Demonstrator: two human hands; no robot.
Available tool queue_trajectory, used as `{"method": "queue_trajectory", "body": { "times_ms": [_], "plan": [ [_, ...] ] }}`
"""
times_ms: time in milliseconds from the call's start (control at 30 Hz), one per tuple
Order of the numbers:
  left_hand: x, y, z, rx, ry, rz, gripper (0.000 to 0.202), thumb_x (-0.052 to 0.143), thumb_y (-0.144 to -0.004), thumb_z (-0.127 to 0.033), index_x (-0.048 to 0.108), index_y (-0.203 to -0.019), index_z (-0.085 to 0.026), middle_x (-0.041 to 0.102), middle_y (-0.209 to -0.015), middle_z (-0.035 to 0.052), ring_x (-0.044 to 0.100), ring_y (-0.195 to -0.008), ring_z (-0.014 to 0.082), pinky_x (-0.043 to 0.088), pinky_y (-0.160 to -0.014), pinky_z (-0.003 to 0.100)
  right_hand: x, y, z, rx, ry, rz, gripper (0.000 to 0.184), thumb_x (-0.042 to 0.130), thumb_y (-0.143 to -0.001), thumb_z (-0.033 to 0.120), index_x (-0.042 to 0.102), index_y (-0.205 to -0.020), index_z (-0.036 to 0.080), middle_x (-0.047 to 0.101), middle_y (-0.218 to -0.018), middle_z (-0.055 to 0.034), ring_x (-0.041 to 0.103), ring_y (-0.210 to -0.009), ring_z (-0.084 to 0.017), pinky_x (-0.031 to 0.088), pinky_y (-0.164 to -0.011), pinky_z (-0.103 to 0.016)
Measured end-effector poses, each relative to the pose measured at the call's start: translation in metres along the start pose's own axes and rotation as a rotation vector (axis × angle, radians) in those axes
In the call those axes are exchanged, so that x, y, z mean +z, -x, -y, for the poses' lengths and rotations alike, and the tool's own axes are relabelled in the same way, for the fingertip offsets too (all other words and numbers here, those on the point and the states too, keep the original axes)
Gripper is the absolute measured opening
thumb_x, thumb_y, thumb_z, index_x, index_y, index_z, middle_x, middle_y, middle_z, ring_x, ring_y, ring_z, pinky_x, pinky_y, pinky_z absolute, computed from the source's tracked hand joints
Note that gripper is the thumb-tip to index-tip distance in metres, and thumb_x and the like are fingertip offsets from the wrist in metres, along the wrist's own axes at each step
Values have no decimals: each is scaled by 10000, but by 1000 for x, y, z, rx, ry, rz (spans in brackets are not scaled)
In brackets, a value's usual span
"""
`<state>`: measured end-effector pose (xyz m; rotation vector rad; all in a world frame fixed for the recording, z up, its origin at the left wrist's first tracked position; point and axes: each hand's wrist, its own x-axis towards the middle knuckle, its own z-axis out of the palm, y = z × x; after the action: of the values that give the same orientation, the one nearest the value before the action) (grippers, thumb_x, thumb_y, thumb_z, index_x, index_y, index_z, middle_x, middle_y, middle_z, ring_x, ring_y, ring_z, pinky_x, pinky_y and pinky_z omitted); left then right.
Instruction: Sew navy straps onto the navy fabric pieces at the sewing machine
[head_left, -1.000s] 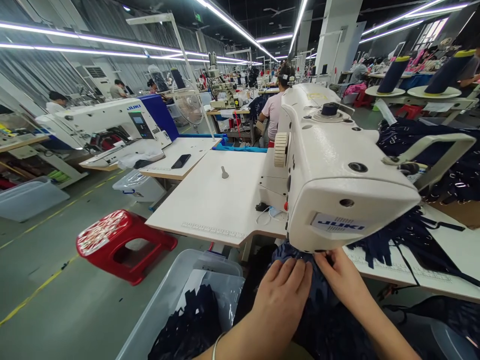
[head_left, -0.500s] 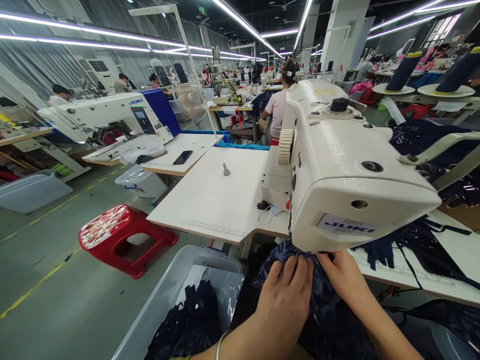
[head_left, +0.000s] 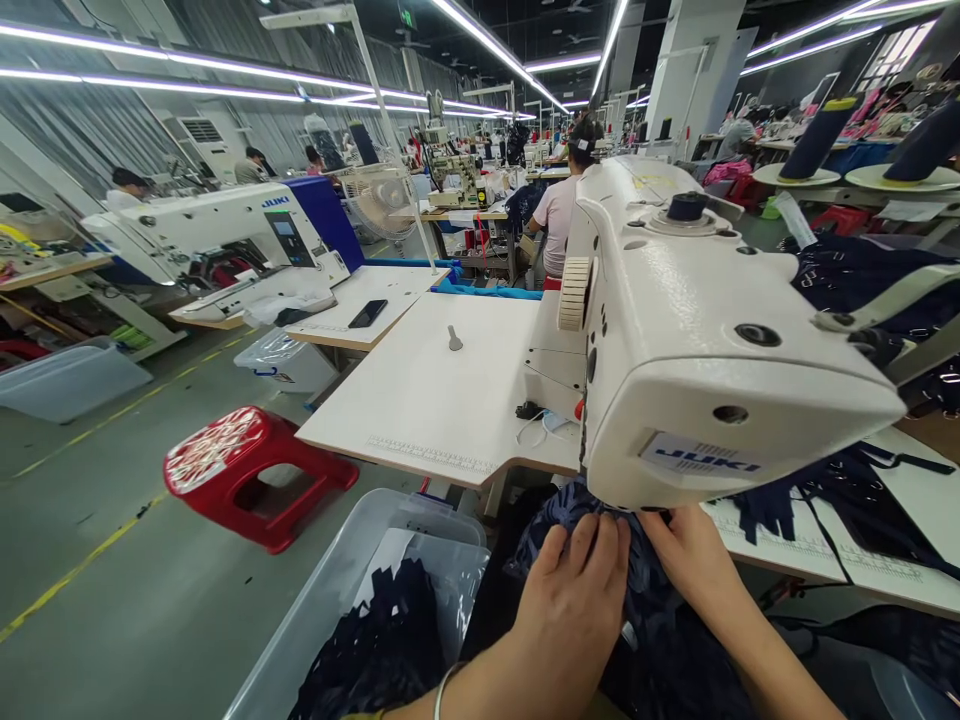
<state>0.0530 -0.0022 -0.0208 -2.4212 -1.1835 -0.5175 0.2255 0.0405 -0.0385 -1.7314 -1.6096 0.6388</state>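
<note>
Dark navy patterned fabric (head_left: 555, 515) is bunched under the head of a white sewing machine (head_left: 750, 300) marked JUKI. My left hand (head_left: 574, 590) is closed on the fabric, its fingers curled over the left side of it just below the machine head. On the right, my right hand (head_left: 690, 550) grips the same fabric at the machine's underside, with its fingertips partly hidden by the head. The needle area is out of sight behind the machine's front. More of the fabric hangs down between my forearms.
A clear plastic bin (head_left: 300, 620) with dark strap pieces (head_left: 375, 640) stands at lower left. Beyond it are a red stool (head_left: 255, 470) and a white table (head_left: 427, 390). Dark straps (head_left: 765, 510) lie on the right tabletop. A co-worker in pink (head_left: 559, 215) sits ahead.
The view has shifted very slightly, so the machine head looks a little larger and farther right. Both hands keep nearly the same place on the fabric.
</note>
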Motion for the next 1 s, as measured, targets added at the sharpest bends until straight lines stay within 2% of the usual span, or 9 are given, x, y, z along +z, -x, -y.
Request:
{"method": "queue_trajectory", "body": {
  "times_ms": [100,267,400,533,633,733,800,900,1000],
  "plan": [
    [-1,1,1,11,8,16,388,406,-959,-229,525,-1322,-162,533,-1312,50,443,-1168,199,349,-952,328,1,0,-2,-12,18,-10,453,396,-874,463,590,-1171,181,685,-1084,-150,634,-983,-334,480,-739,-382],
    [0,1,2,32,29,42,405,415,-955,-236,508,-1335,-131,547,-1275,60,450,-1150,219,356,-955,334,2,-1,-6,-7,62,20,433,377,-872,458,642,-1043,161,692,-785,-111,644,-702,-282,471,-666,-362],
    [0,0,6,39,39,32,394,399,-959,-230,525,-1316,-120,564,-1239,61,459,-1133,225,361,-957,328,2,-4,-6,-65,54,6,375,400,-857,467,647,-862,185,707,-884,-127,649,-744,-271,456,-616,-319],
    [0,1,10,50,66,37,395,408,-954,-231,527,-1309,-105,574,-1222,62,469,-1120,226,369,-965,321,3,-4,-4,-66,77,-17,343,406,-836,463,575,-677,211,615,-569,-57,574,-519,-221,391,-492,-289],
    [0,2,11,47,78,31,394,417,-955,-228,523,-1312,-99,580,-1217,69,471,-1120,225,371,-975,318,3,-3,-3,-64,56,-29,341,416,-830,469,582,-687,207,561,-510,-29,528,-468,-204,366,-460,-284],
    [1,2,10,48,87,30,393,427,-957,-222,511,-1323,-106,578,-1223,59,470,-1132,220,372,-980,317,4,-2,-3,-38,13,6,363,414,-856,466,637,-835,181,565,-516,-17,509,-445,-197,359,-438,-279],
    [1,2,10,51,92,27,393,426,-957,-215,508,-1324,-105,579,-1220,58,471,-1136,218,371,-982,316,4,-1,-3,-18,-34,11,381,419,-873,461,647,-970,171,623,-595,-34,557,-506,-210,410,-482,-287],
    [1,0,9,68,92,35,398,420,-953,-200,501,-1329,-98,579,-1220,67,476,-1135,221,372,-984,318,5,-1,-4,-19,-128,-40,422,445,-873,479,625,-1111,180,698,-871,-90,642,-823,-266,495,-702,-341],
    [0,-1,10,95,91,47,410,414,-953,-203,488,-1340,-89,575,-1230,73,481,-1127,225,382,-974,322,8,-1,-12,10,-225,-56,430,464,-874,500,627,-1130,196,697,-972,-95,617,-995,-278,456,-907,-394]
  ]
}}
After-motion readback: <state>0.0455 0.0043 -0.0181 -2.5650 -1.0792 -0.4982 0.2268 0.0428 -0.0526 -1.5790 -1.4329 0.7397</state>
